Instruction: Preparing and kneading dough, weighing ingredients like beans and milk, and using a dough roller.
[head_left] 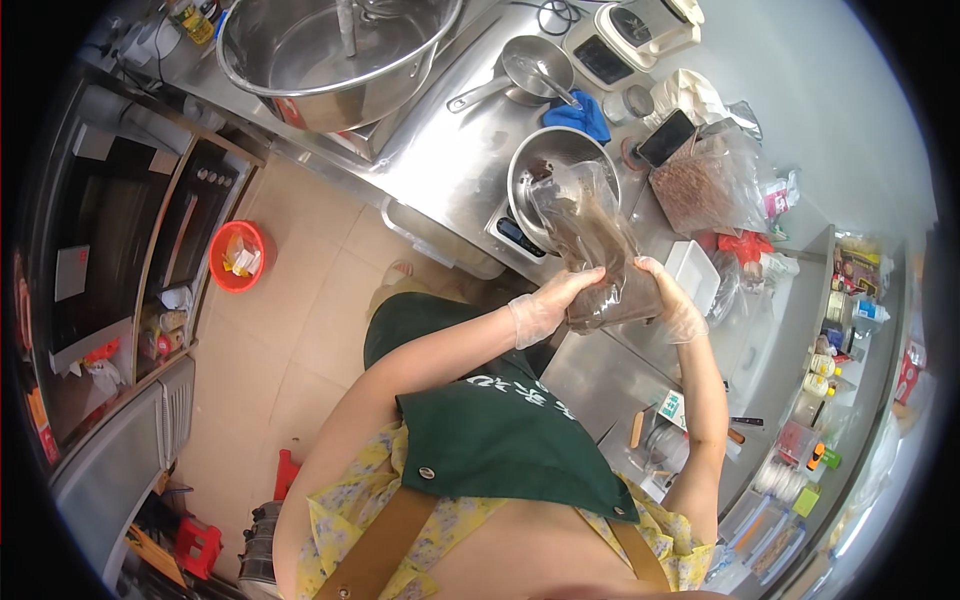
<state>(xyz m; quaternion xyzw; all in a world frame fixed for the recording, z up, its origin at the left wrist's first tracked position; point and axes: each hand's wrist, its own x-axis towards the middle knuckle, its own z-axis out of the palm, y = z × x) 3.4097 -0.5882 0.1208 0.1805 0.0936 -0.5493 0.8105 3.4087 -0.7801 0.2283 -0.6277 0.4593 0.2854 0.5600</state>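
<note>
Both hands, in clear thin gloves, grip a transparent plastic bag (612, 298) with brown powder in its lower end. My left hand (545, 305) is closed on the bag's left side, and my right hand (672, 300) on its right side. The bag tilts away from me, its far end over a round metal bowl (522, 165). Dark brown stuff shows inside the bowl, partly hidden behind the bag. The bowl appears to sit on a kitchen scale (515, 235) with a dark display.
Behind the bowl are a blue cloth (580, 118), a metal saucepan (535, 70) and a blender base (605, 50). A phone (667, 138) and a brown-filled bag (705, 190) lie right. A large mixing bowl (335, 115) stands far left, a red bin (217, 262) on the floor.
</note>
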